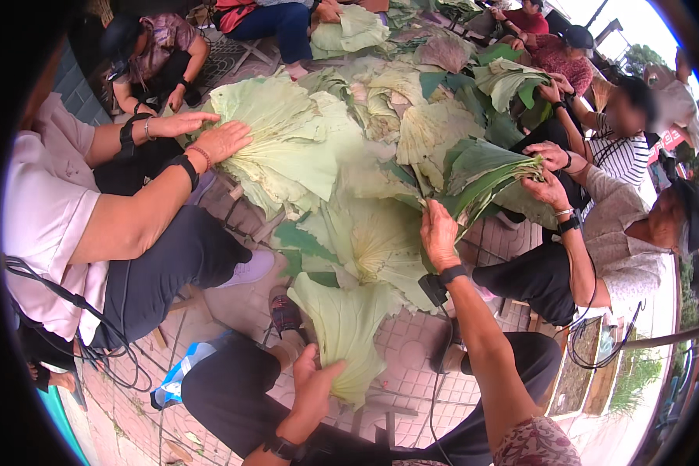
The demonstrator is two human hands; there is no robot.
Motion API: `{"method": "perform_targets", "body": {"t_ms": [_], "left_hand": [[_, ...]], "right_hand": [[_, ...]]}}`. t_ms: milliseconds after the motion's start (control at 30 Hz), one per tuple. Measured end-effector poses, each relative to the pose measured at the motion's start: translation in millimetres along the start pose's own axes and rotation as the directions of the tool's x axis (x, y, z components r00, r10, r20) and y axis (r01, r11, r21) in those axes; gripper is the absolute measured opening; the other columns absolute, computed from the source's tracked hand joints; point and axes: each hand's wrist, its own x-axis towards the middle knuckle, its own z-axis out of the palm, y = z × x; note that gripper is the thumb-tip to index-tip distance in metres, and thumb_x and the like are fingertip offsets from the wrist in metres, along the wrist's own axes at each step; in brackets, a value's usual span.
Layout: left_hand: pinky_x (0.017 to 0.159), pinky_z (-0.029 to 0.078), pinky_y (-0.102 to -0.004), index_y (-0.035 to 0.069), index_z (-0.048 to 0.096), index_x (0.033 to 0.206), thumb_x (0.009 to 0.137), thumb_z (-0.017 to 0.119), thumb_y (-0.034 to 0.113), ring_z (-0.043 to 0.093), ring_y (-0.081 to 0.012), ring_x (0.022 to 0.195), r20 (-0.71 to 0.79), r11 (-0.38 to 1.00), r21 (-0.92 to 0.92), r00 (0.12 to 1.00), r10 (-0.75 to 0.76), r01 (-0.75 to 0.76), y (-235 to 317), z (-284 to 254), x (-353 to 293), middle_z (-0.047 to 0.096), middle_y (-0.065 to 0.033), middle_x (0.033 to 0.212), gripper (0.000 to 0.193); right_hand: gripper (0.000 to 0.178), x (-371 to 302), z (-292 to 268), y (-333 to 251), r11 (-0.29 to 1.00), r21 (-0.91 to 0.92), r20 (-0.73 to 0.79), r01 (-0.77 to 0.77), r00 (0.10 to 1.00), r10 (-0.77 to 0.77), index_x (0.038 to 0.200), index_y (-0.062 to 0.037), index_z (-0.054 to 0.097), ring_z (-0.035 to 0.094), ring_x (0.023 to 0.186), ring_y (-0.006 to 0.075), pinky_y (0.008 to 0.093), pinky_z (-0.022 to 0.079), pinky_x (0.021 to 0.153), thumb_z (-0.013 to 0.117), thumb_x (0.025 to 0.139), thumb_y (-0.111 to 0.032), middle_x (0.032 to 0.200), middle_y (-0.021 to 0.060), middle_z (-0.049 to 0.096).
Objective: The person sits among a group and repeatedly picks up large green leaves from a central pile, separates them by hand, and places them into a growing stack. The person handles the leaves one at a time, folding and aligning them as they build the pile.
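Note:
A pale green lotus leaf (349, 330) hangs between my knees, its lower part pinched between the thumb and fingers of my left hand (312, 388). My right hand (440, 237) reaches forward to the pile, fingers closed at the edge of a dry lotus leaf; the fingertips are partly hidden. Broad, pale leaves (373, 245) lie spread and overlapping between my two hands. Just beyond my right hand is a folded green leaf bundle (485, 175), gripped by a co-worker's hands.
A large heap of lotus leaves (435, 136) fills the middle, with several people seated around it. At left, a person's hands rest on a wide leaf (287, 144). A blue-and-white bag (182, 377) lies by my left leg on paving (412, 380). Cables (435, 404) hang nearby.

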Motion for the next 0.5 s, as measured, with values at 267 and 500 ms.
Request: {"method": "perform_targets", "body": {"t_ms": [267,500], "left_hand": [[0.088,0.052,-0.0302,-0.004,0.056,0.121,0.082,0.065,-0.007,0.066,-0.0179,0.099,-0.023,0.998,0.044,0.999,-0.036,0.037,3,0,5,0.068,-0.012,0.112,0.039],[0.088,0.053,-0.0306,-0.003,0.054,0.121,0.084,0.064,-0.005,0.066,-0.017,0.098,-0.033,0.996,0.049,0.997,-0.073,0.074,4,3,8,0.068,-0.0118,0.112,0.038]], "right_hand": [[0.041,-97,70,-19,0.992,-0.013,0.533,0.124,0.841,-0.098,0.118,-0.0052,0.058,0.059,0.102,0.0332,0.043,0.046,0.09,0.063,0.077,0.001,0.106,0.0138,0.062],[0.061,-136,118,4,0.997,0.019,0.568,-0.075,0.821,0.051,0.133,-0.0066,0.05,0.051,0.123,0.0327,0.0447,0.041,0.103,0.065,0.074,-0.003,0.13,0.0136,0.055]]}}
